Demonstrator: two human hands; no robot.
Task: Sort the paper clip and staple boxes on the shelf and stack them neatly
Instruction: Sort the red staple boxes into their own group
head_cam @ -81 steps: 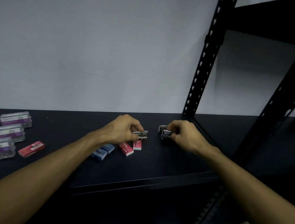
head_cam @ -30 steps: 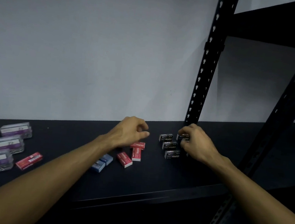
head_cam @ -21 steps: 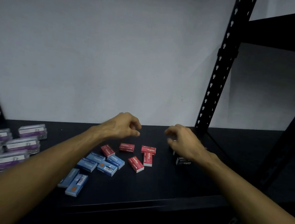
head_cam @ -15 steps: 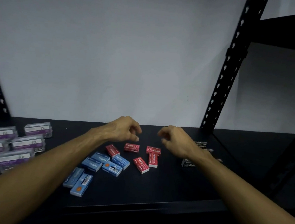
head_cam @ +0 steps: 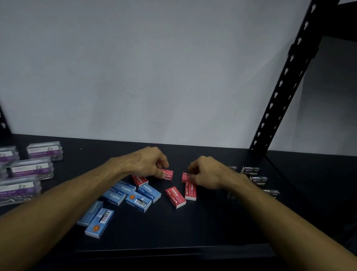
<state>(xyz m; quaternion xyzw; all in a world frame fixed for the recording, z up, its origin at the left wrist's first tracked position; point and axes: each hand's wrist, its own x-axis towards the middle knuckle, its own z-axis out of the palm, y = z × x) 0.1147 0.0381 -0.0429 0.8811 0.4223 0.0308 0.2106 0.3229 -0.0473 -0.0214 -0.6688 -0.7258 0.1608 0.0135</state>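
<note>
1. On the black shelf (head_cam: pixel 186 229), both hands are down among the red staple boxes in the middle.
2. Left hand (head_cam: pixel 147 161): fingers curled, tips pinching a red box (head_cam: pixel 167 175) that lies flat on the shelf.
3. Right hand (head_cam: pixel 207 172): fingers curled on another red box (head_cam: pixel 185 177); most of that box is hidden under the hand.
4. The two hands are near each other, not touching; a small gap between the two held boxes.
5. Three more red boxes lie loose: one (head_cam: pixel 139 180) under the left wrist, one (head_cam: pixel 175 197) at an angle in front, one (head_cam: pixel 190 191) just beside it, running front to back.
6. Blue staple boxes (head_cam: pixel 134 195) sit in a loose cluster under the left forearm; two more blue ones (head_cam: pixel 95 220) lie side by side nearer the front edge.
7. Black staple boxes (head_cam: pixel 254 176) are grouped at the right, behind the right wrist, near the upright post (head_cam: pixel 286 80).
8. Clear paper clip boxes (head_cam: pixel 19 171) with purple labels sit at the far left, some stacked, well apart from the staple boxes.
9. White wall (head_cam: pixel 137 56) behind.
</note>
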